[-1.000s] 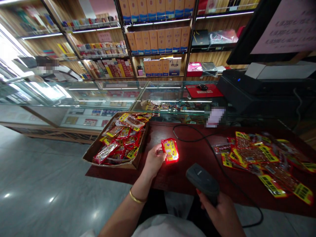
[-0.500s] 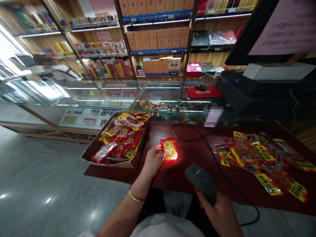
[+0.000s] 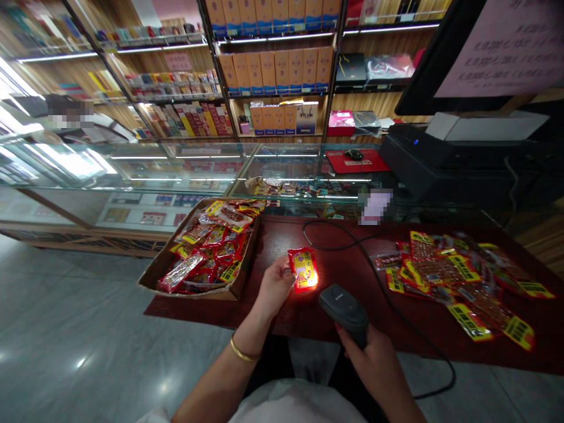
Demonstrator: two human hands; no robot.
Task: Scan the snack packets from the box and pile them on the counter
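Observation:
Between the thumb and fingers of my left hand [image 3: 277, 284] is a small red and yellow snack packet [image 3: 305, 269], held by its left edge just over the dark red table [image 3: 282, 320]. My right hand [image 3: 374, 358] is wrapped round the handle of a black barcode scanner [image 3: 343, 306]. The scanner's head points at the packet, and a bright light falls on the packet's lower right part. To the left stands an open cardboard box [image 3: 235, 289] full of similar snack packets [image 3: 220, 235]. On the right lies a loose pile of snack packets [image 3: 445, 267].
The scanner's black cable [image 3: 383, 276] loops across the table and hangs over its front edge. Behind are a glass display counter [image 3: 194, 167], a mouse [image 3: 353, 154] on a red mat, and a monitor [image 3: 423, 64]. Another person [image 3: 94, 126] is at the far left.
My right hand has brought the scanner slightly left, closer to the packet. My left hand still holds the packet in nearly the same place. The whole view has shifted a little.

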